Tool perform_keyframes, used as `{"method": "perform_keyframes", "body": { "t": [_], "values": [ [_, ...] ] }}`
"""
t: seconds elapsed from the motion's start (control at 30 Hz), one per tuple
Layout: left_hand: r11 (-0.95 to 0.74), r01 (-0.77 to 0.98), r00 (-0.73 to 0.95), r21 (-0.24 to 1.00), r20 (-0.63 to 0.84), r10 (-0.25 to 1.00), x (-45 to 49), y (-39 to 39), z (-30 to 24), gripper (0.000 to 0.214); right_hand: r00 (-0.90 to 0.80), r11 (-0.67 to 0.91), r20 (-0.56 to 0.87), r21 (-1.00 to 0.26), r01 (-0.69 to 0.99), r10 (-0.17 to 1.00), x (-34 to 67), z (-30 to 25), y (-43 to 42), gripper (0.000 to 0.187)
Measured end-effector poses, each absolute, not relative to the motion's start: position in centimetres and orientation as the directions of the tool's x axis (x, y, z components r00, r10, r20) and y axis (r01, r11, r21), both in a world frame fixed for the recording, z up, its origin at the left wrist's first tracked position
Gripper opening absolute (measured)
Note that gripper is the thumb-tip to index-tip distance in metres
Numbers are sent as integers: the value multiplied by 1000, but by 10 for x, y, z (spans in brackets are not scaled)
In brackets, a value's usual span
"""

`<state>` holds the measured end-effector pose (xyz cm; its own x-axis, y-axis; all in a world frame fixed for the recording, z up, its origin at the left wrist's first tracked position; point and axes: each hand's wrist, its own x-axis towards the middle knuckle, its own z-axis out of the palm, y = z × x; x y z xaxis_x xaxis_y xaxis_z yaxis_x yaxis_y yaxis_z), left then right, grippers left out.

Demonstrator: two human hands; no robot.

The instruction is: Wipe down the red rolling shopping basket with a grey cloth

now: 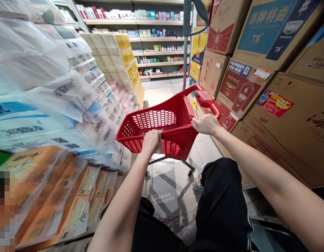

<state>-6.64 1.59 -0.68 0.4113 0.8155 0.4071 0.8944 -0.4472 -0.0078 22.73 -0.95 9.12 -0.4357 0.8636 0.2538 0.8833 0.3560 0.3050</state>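
A red plastic shopping cart (177,140) stands sideways in front of me on the floor. Its perforated basket looks bare inside as far as I can see. My left hand (150,142) is closed over the near rim, with a greyish cloth (159,142) bunched at its fingers and hanging down the outer wall. Farther right, my right hand (206,124) grips the cart's rim just below the red push handle (205,98). Part of the cart's metal legs and a caster (191,171) show underneath.
Stacked packs of tissue paper (80,87) line the left, with orange packs (46,189) lower down. Cardboard cartons (277,115) wall the right. A grey post (186,45) stands beyond the cart, before shelves (162,21) of small boxed goods. My knees are close to the cart.
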Motion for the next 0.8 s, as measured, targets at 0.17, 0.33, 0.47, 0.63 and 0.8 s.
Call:
{"method": "perform_keyframes", "body": {
  "t": [0.17,0.33,0.47,0.63,0.8],
  "values": [
    [-573,817,489,66,451,747,1,9,10,19,-444,367,260,296,882,858,223,93,-12,54],
    [-619,782,524,77,456,719,5,8,11,20,-444,366,261,296,882,857,228,93,-11,53],
    [-490,870,424,47,434,795,-49,14,-3,19,-451,374,262,295,879,853,231,93,-9,53],
    [-412,911,376,9,388,841,-105,20,-16,22,-454,380,269,286,880,849,233,91,-6,53],
    [-486,873,424,43,427,799,-73,14,-11,34,-463,385,276,292,875,842,231,92,-6,53]
  ]
}}
